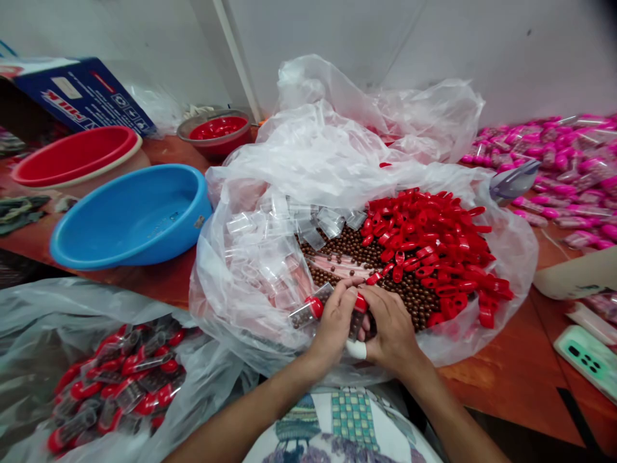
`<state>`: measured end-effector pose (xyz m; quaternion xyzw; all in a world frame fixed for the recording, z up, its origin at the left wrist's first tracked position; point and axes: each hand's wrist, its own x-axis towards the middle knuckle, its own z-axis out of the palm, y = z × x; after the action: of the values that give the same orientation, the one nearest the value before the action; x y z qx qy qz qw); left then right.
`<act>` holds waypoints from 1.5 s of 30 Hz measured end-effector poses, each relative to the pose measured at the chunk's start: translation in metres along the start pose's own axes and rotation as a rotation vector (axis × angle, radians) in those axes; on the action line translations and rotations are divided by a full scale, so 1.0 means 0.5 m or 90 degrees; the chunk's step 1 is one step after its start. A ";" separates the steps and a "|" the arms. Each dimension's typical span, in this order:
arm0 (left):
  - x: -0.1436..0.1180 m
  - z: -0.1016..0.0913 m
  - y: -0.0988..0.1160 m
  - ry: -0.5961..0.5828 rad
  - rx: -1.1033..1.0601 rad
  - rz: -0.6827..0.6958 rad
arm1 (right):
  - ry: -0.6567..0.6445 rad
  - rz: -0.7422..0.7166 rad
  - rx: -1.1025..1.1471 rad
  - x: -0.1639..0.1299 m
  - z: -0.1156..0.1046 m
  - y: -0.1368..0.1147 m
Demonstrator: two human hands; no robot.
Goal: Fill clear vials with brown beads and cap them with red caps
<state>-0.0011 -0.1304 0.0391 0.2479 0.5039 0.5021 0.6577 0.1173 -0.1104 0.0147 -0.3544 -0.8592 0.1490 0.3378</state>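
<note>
My left hand [335,315] and my right hand [389,321] come together at the near edge of a plastic-lined heap. Both are closed around a small clear tube with a red cap [359,303], dark inside; fingers hide much of it. A white wrap [357,349] covers a digit at my right hand. Against my left hand lies another red-capped tube [304,312] with brown contents; whether it is held I cannot tell. Just beyond are loose brown balls [419,302], a pile of red caps [429,238] and clear empty tubes [265,257].
A blue basin [130,218] and red basin [77,154] stand left. Below them, a plastic bag [202,379] holds red-capped tubes [125,379]. Pink-capped tubes [569,154] lie far right, a phone [588,360] near right. Crumpled plastic sheeting [332,141] rises behind.
</note>
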 end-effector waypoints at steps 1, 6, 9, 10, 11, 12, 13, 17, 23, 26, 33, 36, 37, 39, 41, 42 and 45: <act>0.000 -0.002 0.004 -0.010 0.004 0.001 | -0.013 0.001 0.003 0.002 -0.003 -0.002; 0.002 -0.056 0.058 -0.011 0.113 0.043 | -0.140 0.063 0.016 0.004 -0.040 0.009; 0.002 -0.125 0.091 0.068 0.237 0.098 | -0.162 0.106 0.037 -0.009 -0.062 0.034; 0.001 -0.148 0.096 0.087 0.294 0.111 | -0.175 0.109 0.044 -0.015 -0.065 0.041; -0.002 -0.168 0.098 0.105 0.367 0.125 | -0.197 0.107 0.048 -0.019 -0.065 0.045; -0.005 -0.185 0.097 0.118 0.447 0.135 | -0.224 0.103 0.049 -0.022 -0.063 0.047; -0.009 -0.197 0.093 0.122 0.529 0.142 | -0.256 0.098 0.048 -0.024 -0.060 0.045; -0.021 -0.202 0.073 0.059 0.789 0.139 | -0.334 0.095 0.053 -0.018 -0.034 0.019; -0.014 -0.179 0.072 -0.075 0.895 0.141 | -0.359 0.162 0.100 0.008 0.000 -0.004; -0.011 -0.175 0.078 -0.134 0.864 0.145 | -0.373 0.192 0.138 0.016 0.008 -0.007; 0.013 -0.183 0.077 -0.175 0.754 0.132 | -0.336 0.264 0.178 0.010 0.024 0.000; 0.031 -0.189 0.071 -0.171 0.705 0.118 | -0.304 0.286 0.229 0.005 0.029 0.003; 0.035 -0.190 0.070 -0.171 0.693 0.109 | -0.293 0.293 0.249 0.004 0.031 0.003; 0.042 -0.189 0.070 -0.176 0.659 0.095 | -0.272 0.314 0.290 0.004 0.034 0.002; 0.045 -0.187 0.070 -0.186 0.596 0.089 | -0.256 0.342 0.317 0.006 0.038 0.002; 0.045 -0.185 0.070 -0.194 0.557 0.086 | -0.252 0.354 0.324 0.008 0.040 0.002; 0.044 -0.178 0.067 -0.212 0.475 0.073 | -0.242 0.363 0.329 0.012 0.040 0.005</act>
<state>-0.0963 -0.1136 0.0251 0.5747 0.5236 0.2738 0.5662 0.1016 -0.1047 0.0020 -0.4473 -0.7082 0.5095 0.1969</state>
